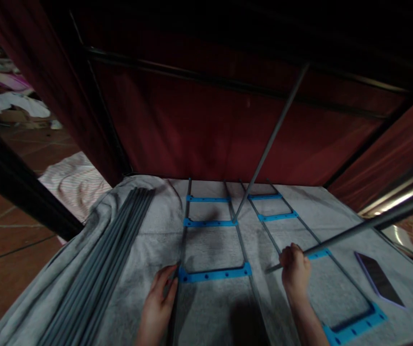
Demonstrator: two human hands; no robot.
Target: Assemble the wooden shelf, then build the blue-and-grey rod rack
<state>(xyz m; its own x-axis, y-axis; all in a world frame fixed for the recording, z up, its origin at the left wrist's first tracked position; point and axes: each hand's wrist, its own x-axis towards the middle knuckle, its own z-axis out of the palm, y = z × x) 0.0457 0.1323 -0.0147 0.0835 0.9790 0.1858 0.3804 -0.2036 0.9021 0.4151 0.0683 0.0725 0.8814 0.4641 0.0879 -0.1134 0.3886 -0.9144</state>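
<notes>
My left hand [159, 300] rests on the left rail of a ladder-like frame [211, 275] of grey rods and blue plastic crossbars, fingers curled round the rail just below a blue corner. My right hand [294, 271] is closed round a long grey rod [365, 225] that runs up and off to the right. A second, similar frame [278, 216] lies to the right, partly under my right hand. Another grey rod [271, 142] leans from the first frame up toward the dark red fabric wall.
Everything lies on a grey cloth [137, 250]. A bundle of several grey rods [108, 269] lies at the left. A phone [379, 278] lies at the right. Dark red fabric walls [199, 125] with black poles stand behind. Tiled floor and clothes lie at left.
</notes>
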